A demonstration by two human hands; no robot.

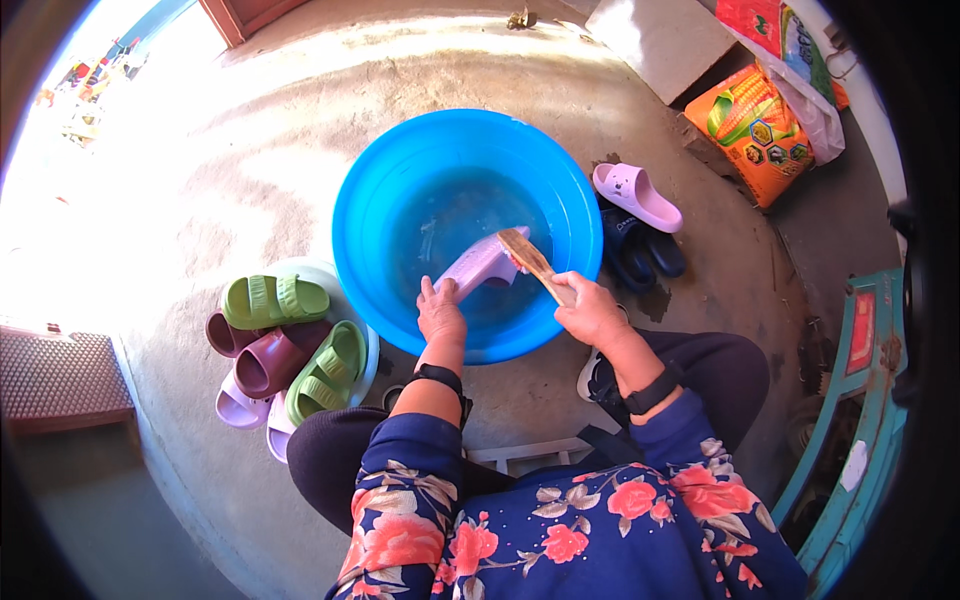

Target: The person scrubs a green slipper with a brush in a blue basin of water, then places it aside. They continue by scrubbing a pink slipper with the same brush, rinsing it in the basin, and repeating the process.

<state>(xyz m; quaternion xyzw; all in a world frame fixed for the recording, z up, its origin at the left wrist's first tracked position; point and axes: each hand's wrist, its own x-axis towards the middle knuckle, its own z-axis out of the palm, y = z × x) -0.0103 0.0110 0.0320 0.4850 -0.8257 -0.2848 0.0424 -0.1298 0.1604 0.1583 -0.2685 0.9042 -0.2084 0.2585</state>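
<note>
A large blue plastic basin (367, 180) with cloudy water stands on the floor before me. Inside its rim, my left hand (441, 311) grips one end of a light purple slide sandal (474, 264), tilted with its sole upward. My right hand (589, 306) holds a wooden-handled scrub brush (534, 259) by the handle, its bristles down at the far part of the sandal. Right of the basin lie a pink-purple slide (645, 196) and a pair of dark blue slides (637, 251). Green slides (276, 300), brown slides (274, 360) and light purple slides (241, 403) are heaped at the left.
A pale basin (369, 375) sits partly under the heap. Orange printed sacks (757, 135) rest at the upper right, near a pale slab (660, 45). A teal metal frame (829, 420) stands at the right, a textured metal step (64, 375) at the left.
</note>
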